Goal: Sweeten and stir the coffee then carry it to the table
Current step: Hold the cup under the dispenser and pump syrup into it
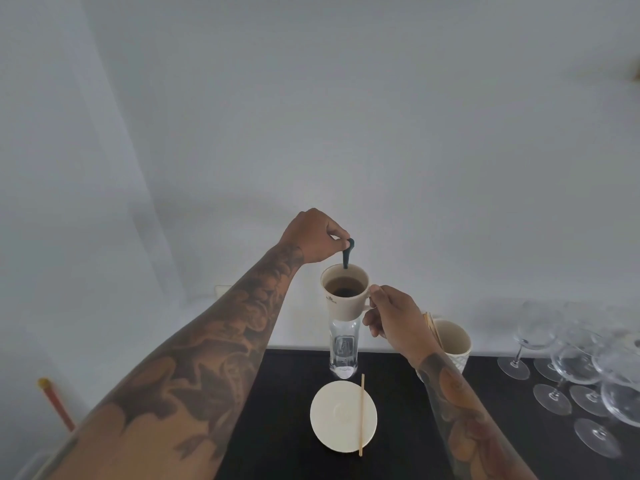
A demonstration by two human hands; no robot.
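The left hand (313, 235) has its grip pinched on the top of a dark spoon (347, 252), thumb and forefinger closed on the handle end, and the spoon hangs upright with its lower end inside the rim of the coffee cup (344, 293). The cup is held up in the air above the surface (277, 410), in front of the pale wall, and dark coffee shows inside it. Directly below the cup stands a clear glass bottle (343, 348), upright on the dark surface; whether the cup's base touches the bottle's top cannot be told. Nearer the camera lies a cream saucer (337, 415) with 1 thin wooden stir stick (361, 414) laid across its right side, running front to back. The right hand (391, 315) has its grip curled round the cup's handle on the cup's right side, fingers bent and closed on it. Just behind that wrist stands a second cream cup (453, 342) holding several wooden sticks. Further right, a cluster of clear wine glasses (568, 368) stands on the surface, well apart from the saucer
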